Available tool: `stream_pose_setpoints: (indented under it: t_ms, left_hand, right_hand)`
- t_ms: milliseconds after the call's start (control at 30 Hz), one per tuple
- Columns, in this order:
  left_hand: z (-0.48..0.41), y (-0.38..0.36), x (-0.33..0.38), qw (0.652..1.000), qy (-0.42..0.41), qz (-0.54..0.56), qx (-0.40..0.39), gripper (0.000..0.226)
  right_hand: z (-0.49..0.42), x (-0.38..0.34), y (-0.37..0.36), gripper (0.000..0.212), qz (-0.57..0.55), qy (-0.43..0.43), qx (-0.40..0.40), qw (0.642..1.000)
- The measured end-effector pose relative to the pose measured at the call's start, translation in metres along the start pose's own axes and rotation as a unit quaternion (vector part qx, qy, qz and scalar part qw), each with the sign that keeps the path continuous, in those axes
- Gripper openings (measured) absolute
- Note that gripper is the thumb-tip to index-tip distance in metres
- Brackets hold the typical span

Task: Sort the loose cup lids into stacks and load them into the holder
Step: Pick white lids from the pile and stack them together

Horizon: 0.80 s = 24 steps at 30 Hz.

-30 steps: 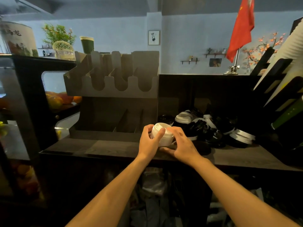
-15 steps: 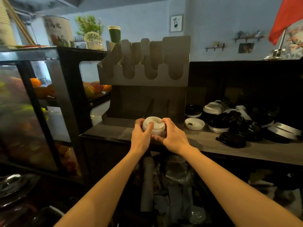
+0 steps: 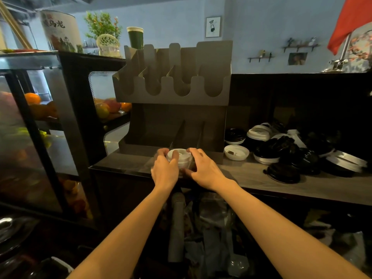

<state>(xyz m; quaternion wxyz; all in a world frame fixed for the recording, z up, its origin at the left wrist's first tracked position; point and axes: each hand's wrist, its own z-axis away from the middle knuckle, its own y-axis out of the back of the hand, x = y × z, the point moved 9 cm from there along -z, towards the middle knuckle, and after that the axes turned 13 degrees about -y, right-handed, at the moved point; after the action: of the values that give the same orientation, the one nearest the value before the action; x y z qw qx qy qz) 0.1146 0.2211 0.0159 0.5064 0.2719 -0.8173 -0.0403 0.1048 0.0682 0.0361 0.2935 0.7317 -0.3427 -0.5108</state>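
White lid stack (image 3: 179,159) clasped in curled fingers of my left hand (image 3: 164,172) and right hand (image 3: 205,170); holder (image 3: 173,97) at twelve o'clock, loose lids (image 3: 281,146) at three.

white lid stack (image 3: 179,157): we see only the top; the sides sit behind the left grip (image 3: 165,172) and right grip (image 3: 204,170), so we cannot count its lids.
loose lid pile (image 3: 285,150): the black lids merge in shadow; we cannot tell their number.
holder (image 3: 173,95): the lower bays are dark and we cannot make out their backs.
red flag (image 3: 351,21): cut off by the top and right edges.
display case (image 3: 30,127): the fruit behind the glass is blurred.
under the table (image 3: 251,174): dim clutter that we cannot name.
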Motion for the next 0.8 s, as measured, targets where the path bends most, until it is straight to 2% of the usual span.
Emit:
stream_pose_setpoints:
  t_ms: [100, 233, 400, 600, 700, 800]
  left_hand:
    - [0.003, 0.000, 0.021, 0.998, -0.063, -0.024, 0.011, 0.041]
    - [0.010, -0.012, 0.069, 0.980, -0.196, -0.033, 0.007, 0.039]
    - [0.028, -0.076, 0.125, 0.944, -0.309, 0.023, -0.111, 0.034]
    - [0.040, -0.156, 0.157, 0.927, -0.315, 0.030, -0.201, 0.035]
    - [0.035, -0.184, 0.163, 0.923, -0.316, -0.034, -0.217, 0.040]
    - [0.031, -0.202, 0.160, 0.914, -0.324, -0.123, -0.211, 0.043]
  right_hand:
    - [0.005, 0.006, 0.010, 0.056, -0.025, -0.001, 0.021, 0.999]
    - [0.016, 0.025, 0.041, 0.046, -0.005, 0.000, 0.079, 0.997]
    - [0.033, 0.080, 0.103, 0.043, 0.048, -0.054, 0.148, 0.986]
    - [0.065, 0.131, 0.164, 0.043, 0.155, -0.076, 0.222, 0.960]
    - [0.078, 0.149, 0.178, 0.037, 0.205, -0.064, 0.247, 0.945]
    - [0.084, 0.164, 0.192, 0.033, 0.166, -0.092, 0.298, 0.936]
